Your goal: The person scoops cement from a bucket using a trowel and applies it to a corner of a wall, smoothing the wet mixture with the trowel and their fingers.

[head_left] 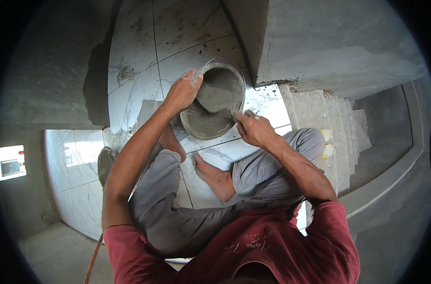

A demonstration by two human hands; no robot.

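Left hand [182, 92] curled closed over the rim of the tilted mortar pan [214, 102], gripping its left edge. Pan sits on the tiled floor [130, 94] between both hands, wet mortar inside. Right hand [254, 128] closed around a trowel [211, 97], its blade inside the pan.
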